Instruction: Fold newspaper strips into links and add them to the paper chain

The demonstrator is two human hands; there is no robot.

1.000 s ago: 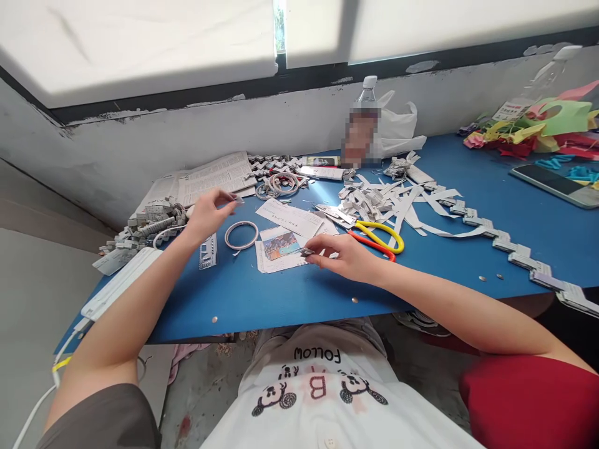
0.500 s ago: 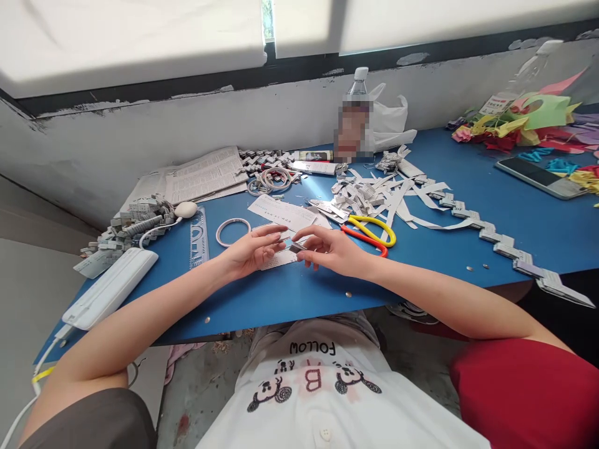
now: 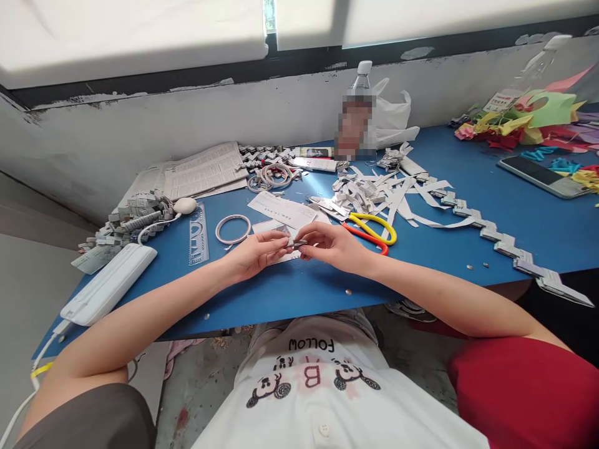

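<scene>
My left hand and my right hand meet above the front middle of the table. Between their fingertips is a small folded paper strip, greyish and partly covered by the fingers. Thumb and fingers of both hands are closed on it. Under the hands lie printed paper sheets, the lower ones partly hidden. Scissors with yellow and red handles lie just beyond my right hand, blades pointing left. A roll of tape lies flat beyond my left hand.
A clear ruler and white power strip lie at left, near folded paper pieces and newspapers. Cut paper strips are heaped behind the scissors. A folded paper chain, phone and bottle stand or lie further off.
My left hand has moved right and its fingers have closed on the folded paper strip held by my right hand. The view has shifted slightly.
</scene>
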